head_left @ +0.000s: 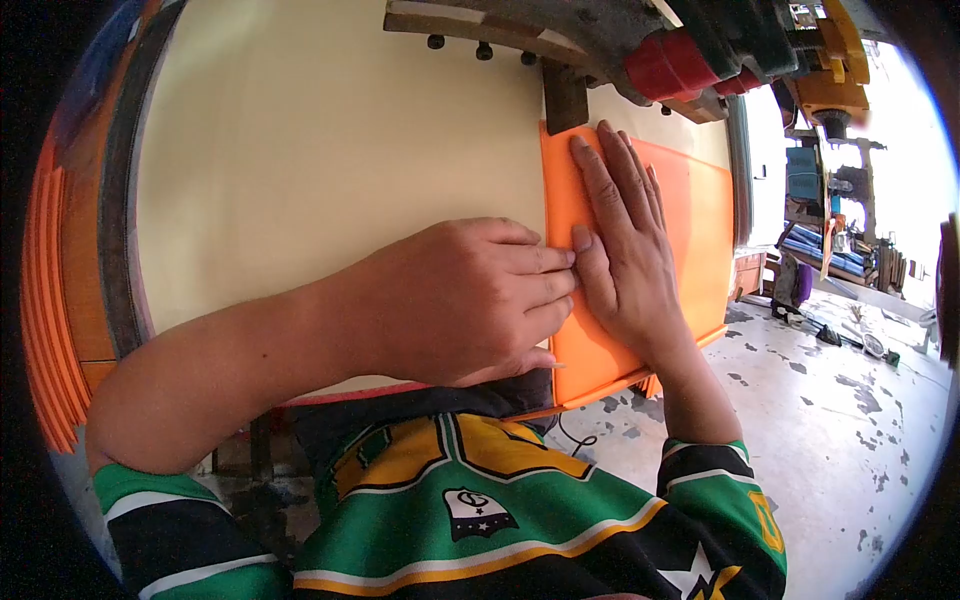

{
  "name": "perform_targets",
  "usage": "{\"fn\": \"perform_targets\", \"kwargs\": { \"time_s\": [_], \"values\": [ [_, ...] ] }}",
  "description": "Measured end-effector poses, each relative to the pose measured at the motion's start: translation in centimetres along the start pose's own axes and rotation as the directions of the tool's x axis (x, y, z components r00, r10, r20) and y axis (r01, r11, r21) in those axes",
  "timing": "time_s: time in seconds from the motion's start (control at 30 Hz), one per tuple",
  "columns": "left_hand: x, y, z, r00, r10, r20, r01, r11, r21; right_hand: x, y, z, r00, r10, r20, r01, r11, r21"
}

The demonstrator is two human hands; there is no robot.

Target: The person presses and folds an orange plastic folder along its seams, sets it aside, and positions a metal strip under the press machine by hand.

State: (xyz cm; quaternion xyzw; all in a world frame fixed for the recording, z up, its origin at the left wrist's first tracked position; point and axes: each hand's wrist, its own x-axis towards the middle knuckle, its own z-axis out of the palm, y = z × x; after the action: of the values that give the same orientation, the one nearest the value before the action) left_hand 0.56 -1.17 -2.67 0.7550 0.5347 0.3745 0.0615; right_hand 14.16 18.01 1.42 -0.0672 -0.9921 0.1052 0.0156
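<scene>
An orange sheet (700, 215) with a straight, folded-looking left edge lies on the cream work surface (330, 150). My right hand (632, 245) rests flat on it, fingers stretched out and pointing toward the machine. Reaching across from the left, my left hand (500, 300) is closed at the sheet's left edge. Its fingers are bent together over that edge, and the thumb sits lower down near the front. The left fingertips meet the right thumb. What lies under the left palm is hidden. A flat dark plate (567, 98) of the machine touches the sheet's far left corner.
Overhead at the back hangs a machine arm (480, 28) with bolts, beside a red part (670, 65) and a yellow clamp-like part (835, 70). Stacked orange pieces (55, 320) stand at far left. To the right are a worn floor (830, 400) and blue rolls (825, 250).
</scene>
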Motion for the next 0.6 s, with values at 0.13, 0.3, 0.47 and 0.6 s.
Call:
{"fn": "perform_targets", "kwargs": {
  "time_s": [0.13, 0.3, 0.47, 0.6],
  "values": [
    [0.11, 0.05, 0.01, 1.000, -0.006, 0.010, 0.006, 1.000, 0.001, -0.03, 0.16, -0.13, 1.000, 0.000, -0.005, 0.000, 1.000, 0.006],
    [0.06, 0.00, 0.03, 1.000, 0.005, 0.006, -0.005, 1.000, 0.010, -0.11, 0.32, 0.16, 0.999, -0.006, -0.033, 0.006, 1.000, 0.008],
    [0.18, 0.03, 0.15, 1.000, 0.018, 0.001, -0.018, 1.000, 0.022, -0.15, 0.32, -0.27, 0.999, 0.003, -0.034, -0.003, 1.000, 0.019],
    [0.27, 0.12, 0.21, 0.999, 0.037, -0.010, -0.036, 0.999, 0.026, -0.35, 0.38, -0.66, 0.999, 0.017, -0.031, -0.017, 1.000, -0.003]
  ]
}}
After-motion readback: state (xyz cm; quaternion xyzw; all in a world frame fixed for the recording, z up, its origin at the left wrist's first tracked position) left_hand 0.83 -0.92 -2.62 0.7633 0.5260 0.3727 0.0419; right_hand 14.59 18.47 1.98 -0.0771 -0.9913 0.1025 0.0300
